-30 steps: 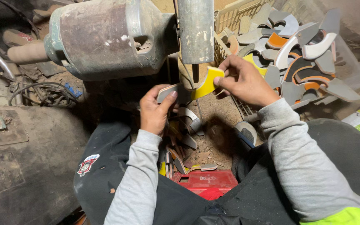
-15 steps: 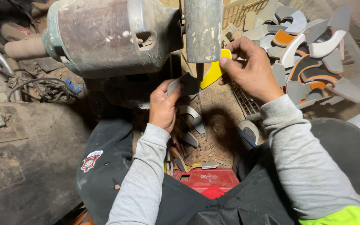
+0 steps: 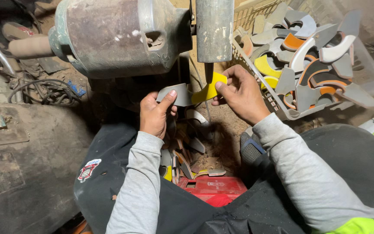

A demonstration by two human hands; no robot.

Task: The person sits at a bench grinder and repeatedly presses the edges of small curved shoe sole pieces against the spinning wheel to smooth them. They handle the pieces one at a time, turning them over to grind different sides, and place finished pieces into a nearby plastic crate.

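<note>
Both hands hold one curved flat piece (image 3: 191,92), grey at its left end and yellow at its right. My left hand (image 3: 156,113) pinches the grey end with thumb on top. My right hand (image 3: 239,92) grips the yellow end. The piece sits just under the grey grinding wheel (image 3: 214,29) of a worn bench motor (image 3: 117,34). Whether the piece touches the wheel I cannot tell.
A white plastic basket (image 3: 256,82) at the right holds several curved grey, orange, white and yellow pieces (image 3: 312,56). More such pieces (image 3: 187,151) lie on the ground between my knees, above a red box (image 3: 213,188). Cables (image 3: 44,91) lie at the left.
Both hands have shifted with the piece beneath the wheel; the piece now lies flatter, with the grey end turned further out to the left.
</note>
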